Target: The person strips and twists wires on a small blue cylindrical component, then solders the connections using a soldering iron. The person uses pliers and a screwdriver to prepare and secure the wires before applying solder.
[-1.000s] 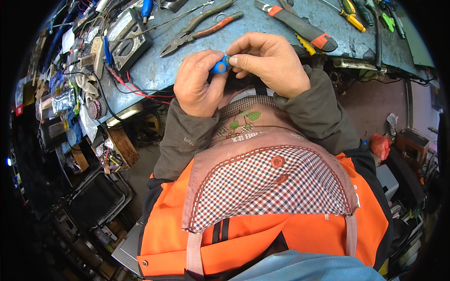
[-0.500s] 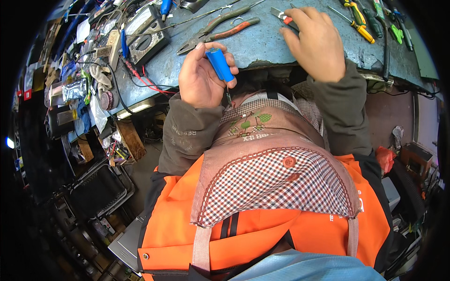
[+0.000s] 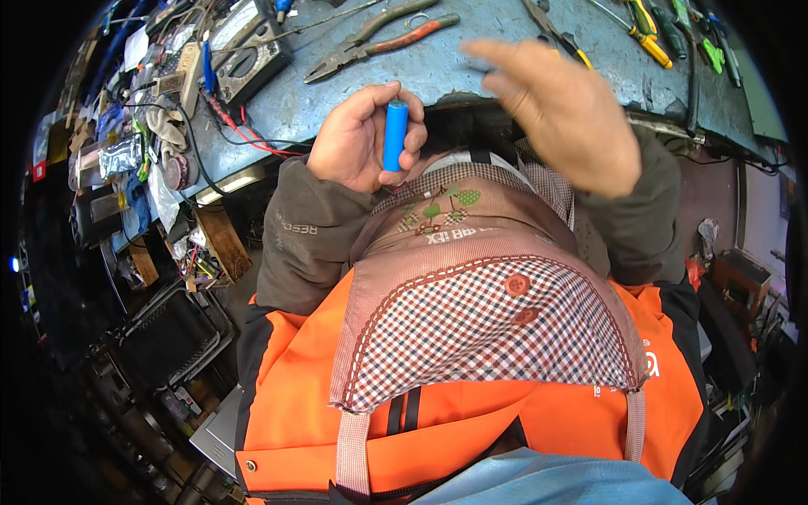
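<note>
My left hand (image 3: 358, 139) is closed round a blue cylindrical cell (image 3: 396, 135), held upright near the front edge of the blue bench (image 3: 324, 109), fingertips along its side. To its right my right hand (image 3: 564, 114) is in the air, back upward, its fingers smeared by motion; whether anything is under them I cannot make out. Beyond the left hand lie red-handled pliers (image 3: 408, 35). A dark tool with yellow handles (image 3: 581, 56) lies partly hidden behind the right hand. The red-grey utility knife seen earlier is not visible now.
A multimeter (image 3: 252, 63) with red test leads (image 3: 240, 126), loose cables and cluttered parts fills the left of the bench. Screwdrivers (image 3: 652, 50) and other hand tools lie at the right. My checked apron (image 3: 471, 328) is below; wooden boards (image 3: 223, 244) stand under the bench at left.
Both hands were together on the cell. My right hand moved away rightward over the utility knife, then drew back toward me. My left hand has turned the cell upright.
</note>
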A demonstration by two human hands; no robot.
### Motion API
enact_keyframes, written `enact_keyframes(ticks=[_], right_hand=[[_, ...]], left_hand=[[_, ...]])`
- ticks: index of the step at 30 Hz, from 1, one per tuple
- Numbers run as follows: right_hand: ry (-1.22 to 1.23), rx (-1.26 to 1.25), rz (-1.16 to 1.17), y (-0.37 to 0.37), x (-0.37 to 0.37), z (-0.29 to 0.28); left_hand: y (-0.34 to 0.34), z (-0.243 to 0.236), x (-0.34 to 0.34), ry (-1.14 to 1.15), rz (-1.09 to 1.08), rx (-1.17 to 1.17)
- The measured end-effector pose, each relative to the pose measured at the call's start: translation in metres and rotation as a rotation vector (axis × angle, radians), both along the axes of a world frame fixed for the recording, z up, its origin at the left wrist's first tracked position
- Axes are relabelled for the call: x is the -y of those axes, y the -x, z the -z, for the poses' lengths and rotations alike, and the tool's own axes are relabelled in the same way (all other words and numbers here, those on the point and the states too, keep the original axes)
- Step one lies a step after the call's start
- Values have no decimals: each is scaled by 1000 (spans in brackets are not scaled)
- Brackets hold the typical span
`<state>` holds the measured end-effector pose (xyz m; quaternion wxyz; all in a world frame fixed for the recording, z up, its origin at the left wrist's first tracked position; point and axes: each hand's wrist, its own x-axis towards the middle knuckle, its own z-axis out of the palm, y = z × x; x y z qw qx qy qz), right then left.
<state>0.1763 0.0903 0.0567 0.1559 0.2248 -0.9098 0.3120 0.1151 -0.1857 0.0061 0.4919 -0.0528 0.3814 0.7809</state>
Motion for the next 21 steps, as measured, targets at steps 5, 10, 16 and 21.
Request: enact_keyframes(ticks=[5,10,16,21], right_hand=[[174,176,-75,-40,24,46],[223,111,1,-45,32,66],[217,150,12,-45,32,68],[239,150,17,-43,33,70]], left_hand=[[-17,9,-6,23,83,50],[-27,26,-13,-61,87,97],[-21,32,-10,-115,77,105],[-22,34,-10,-97,74,101]])
